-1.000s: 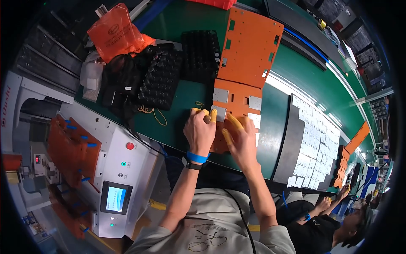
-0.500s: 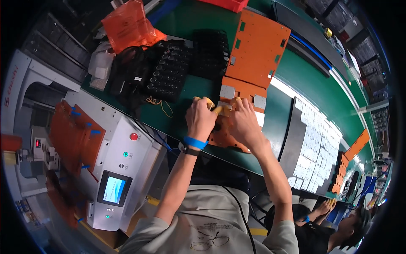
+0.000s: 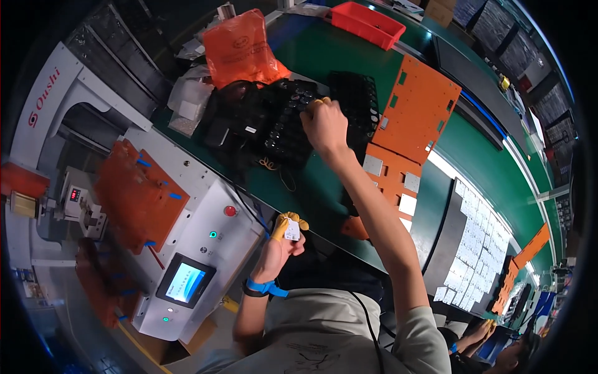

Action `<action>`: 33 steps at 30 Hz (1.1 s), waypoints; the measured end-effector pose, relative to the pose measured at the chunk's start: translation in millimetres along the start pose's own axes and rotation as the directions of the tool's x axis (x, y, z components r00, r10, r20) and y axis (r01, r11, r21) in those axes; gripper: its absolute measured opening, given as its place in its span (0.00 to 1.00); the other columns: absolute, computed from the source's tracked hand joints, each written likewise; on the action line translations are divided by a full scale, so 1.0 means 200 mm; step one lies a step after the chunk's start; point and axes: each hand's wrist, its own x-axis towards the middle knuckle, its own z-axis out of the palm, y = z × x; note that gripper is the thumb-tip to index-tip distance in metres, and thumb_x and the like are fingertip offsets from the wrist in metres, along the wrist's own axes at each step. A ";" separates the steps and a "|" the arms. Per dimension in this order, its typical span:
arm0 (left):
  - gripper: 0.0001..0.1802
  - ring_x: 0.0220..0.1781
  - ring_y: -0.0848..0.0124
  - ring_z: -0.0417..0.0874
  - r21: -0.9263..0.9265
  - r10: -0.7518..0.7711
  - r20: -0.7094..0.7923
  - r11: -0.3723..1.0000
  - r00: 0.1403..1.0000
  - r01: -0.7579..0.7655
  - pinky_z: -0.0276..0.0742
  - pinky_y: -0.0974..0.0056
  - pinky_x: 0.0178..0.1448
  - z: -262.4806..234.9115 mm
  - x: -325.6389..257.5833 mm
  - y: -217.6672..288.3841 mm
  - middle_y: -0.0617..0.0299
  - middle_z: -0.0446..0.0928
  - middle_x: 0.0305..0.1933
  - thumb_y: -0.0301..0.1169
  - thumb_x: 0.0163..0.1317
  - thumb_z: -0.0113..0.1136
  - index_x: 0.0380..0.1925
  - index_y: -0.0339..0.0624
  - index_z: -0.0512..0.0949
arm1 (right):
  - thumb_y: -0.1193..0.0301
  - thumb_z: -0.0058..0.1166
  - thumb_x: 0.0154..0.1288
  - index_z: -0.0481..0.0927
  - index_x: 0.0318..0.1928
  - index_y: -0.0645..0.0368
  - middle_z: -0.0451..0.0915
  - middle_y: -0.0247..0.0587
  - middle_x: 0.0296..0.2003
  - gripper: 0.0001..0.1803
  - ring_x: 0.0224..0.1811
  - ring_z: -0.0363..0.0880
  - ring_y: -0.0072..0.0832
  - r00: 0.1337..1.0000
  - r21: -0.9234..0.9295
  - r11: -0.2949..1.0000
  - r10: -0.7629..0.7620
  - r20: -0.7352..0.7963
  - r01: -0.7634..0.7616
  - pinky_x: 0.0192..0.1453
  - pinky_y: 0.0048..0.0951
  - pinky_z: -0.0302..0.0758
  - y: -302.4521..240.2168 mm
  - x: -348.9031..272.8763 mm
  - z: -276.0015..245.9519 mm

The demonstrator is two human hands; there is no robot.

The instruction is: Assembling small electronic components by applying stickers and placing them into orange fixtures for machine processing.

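My left hand, with yellow finger cots and a blue wristband, is drawn back near my chest and pinches a small silver-white flat part. My right hand stretches far forward over the green table and rests its fingertips on a black tray of small components; whether it grips anything there is hidden. A second black tray lies just right of that hand. An orange fixture plate with silver-white squares lies beside my right forearm.
A large orange board lies behind the fixture plate. An orange plastic bag and a red bin sit at the back. A white machine with a small screen stands at my left. Sheets of white labels lie right; another person's hands show lower right.
Both hands left the orange fixture plate. The left drew back toward my body holding a small part. The right reached forward to the black component tray.
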 end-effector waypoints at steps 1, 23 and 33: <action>0.23 0.35 0.72 0.73 -0.026 0.019 0.016 0.999 1.000 -0.018 0.68 0.66 0.37 -0.01 -0.01 0.00 0.59 0.77 0.51 0.52 0.78 0.42 0.58 0.48 0.71 | 0.62 0.68 0.56 0.85 0.33 0.60 0.81 0.45 0.40 0.14 0.49 0.78 0.43 0.999 -0.173 0.985 0.017 0.032 -0.012 0.48 0.41 0.80 0.00 0.05 0.04; 0.44 0.56 0.69 0.82 0.058 0.575 0.100 0.811 0.812 -0.582 0.75 0.64 0.63 0.25 -0.02 0.21 0.57 0.80 0.56 0.30 0.42 0.85 0.61 0.32 0.74 | 0.76 0.67 0.61 0.85 0.51 0.64 0.77 0.38 0.35 0.17 0.40 0.72 0.29 0.927 0.846 0.483 -0.158 0.339 -0.227 0.48 0.28 0.71 -0.23 -0.72 -0.69; 0.42 0.59 0.67 0.82 0.287 0.662 0.088 0.698 0.744 -0.656 0.77 0.61 0.65 0.28 -0.04 0.15 0.56 0.79 0.59 0.26 0.42 0.84 0.60 0.34 0.73 | 0.75 0.65 0.63 0.84 0.52 0.64 0.76 0.40 0.39 0.16 0.41 0.70 0.35 0.933 0.806 0.550 -0.126 0.338 -0.218 0.49 0.32 0.69 -0.22 -0.75 -0.75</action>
